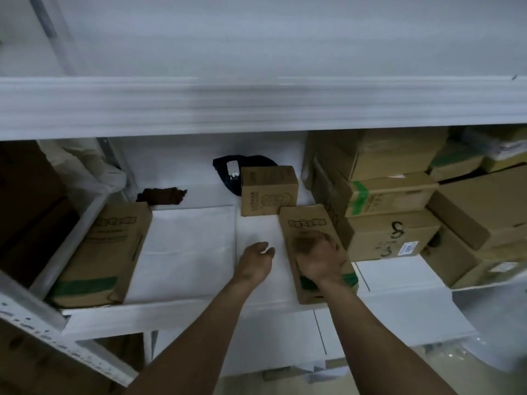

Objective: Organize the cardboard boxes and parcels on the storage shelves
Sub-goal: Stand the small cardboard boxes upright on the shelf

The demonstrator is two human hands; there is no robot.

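Observation:
A long cardboard box (306,223) with a green band lies flat on the white shelf board (188,246), right of centre. My right hand (316,259) lies on top of it; motion blur hides how its fingers sit. My left hand (256,259) hovers just left of that box, fingers loosely curled, holding nothing. A smaller cardboard box (268,192) stands behind it. Another long box (105,252) with a green band lies at the shelf's left end.
Stacked cardboard boxes (390,212) fill the shelf's right side. A dark bag (231,169) lies at the back, a brown scrap (161,195) further left. An upper shelf edge (256,106) runs overhead. A metal upright (57,334) slants at lower left.

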